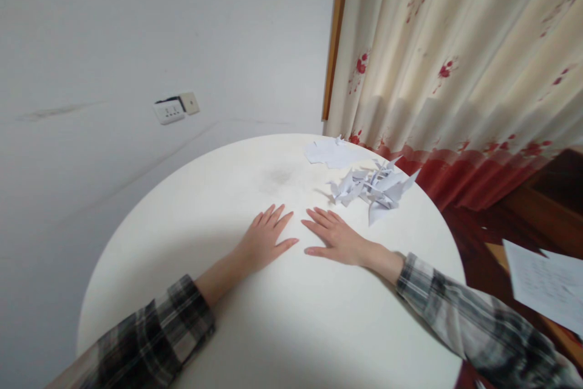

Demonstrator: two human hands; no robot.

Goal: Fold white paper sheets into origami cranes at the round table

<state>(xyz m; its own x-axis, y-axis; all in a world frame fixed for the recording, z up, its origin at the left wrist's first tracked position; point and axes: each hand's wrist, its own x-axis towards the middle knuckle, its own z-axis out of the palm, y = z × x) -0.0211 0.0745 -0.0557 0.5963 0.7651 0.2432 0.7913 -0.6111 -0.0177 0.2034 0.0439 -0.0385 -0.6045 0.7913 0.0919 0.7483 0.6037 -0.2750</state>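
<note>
The left hand point(264, 240) lies flat, palm down, on the round white surface point(182, 207), fingers extended and slightly spread, holding nothing. The right hand point(334, 236) lies flat beside it in the same posture, fingers spread and empty; the two hands are near each other but do not touch. A pile of folded paper pieces point(376, 187) rests on the surface beyond and to the right of the right hand, near its fingertips but apart from them. A flat paper sheet point(330, 151) lies further back, at the far edge of the surface, just behind the pile. Both forearms carry plaid sleeves point(159, 331). Off the surface to the right, printed sheets point(544, 283) lie on a dark wooden stand. A floral curtain point(455, 55) hangs behind the surface, and a wall socket point(169, 111) is mounted on the white wall at the left.
</note>
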